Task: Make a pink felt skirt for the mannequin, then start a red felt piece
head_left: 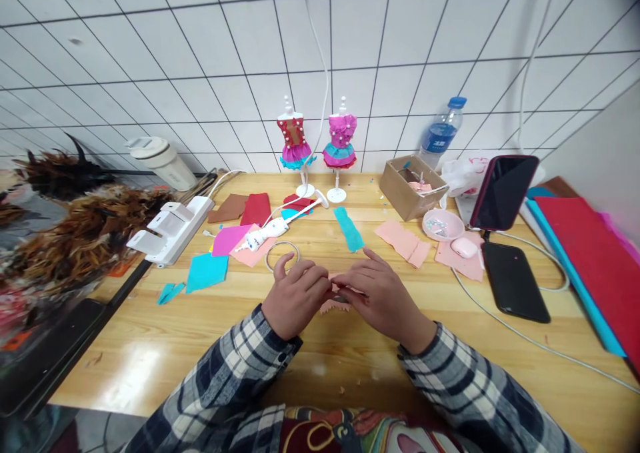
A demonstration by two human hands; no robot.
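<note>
Above the middle of the table, my left hand [299, 296] and my right hand [383, 296] meet, fingertips pinched together. Between them is a small piece of pink crepe paper [334, 305] with a ragged lower edge, mostly covered by the fingers. My left thumb points up, near a pale hoop [270, 261] lying on the table. A teal paper strip [349, 229] lies just beyond my right hand. Farther left rests a white corded tool with blue markings, resembling a small glue gun [267, 233], on pink and magenta sheets.
Two small dress forms in paper dresses [294, 139] [342, 136] stand by the tiled wall. At right are a cardboard box [407, 196], a pink bowl [443, 226], a water bottle [440, 133] and phones [515, 283]. A power strip [173, 229] and feathers [85, 233] lie left.
</note>
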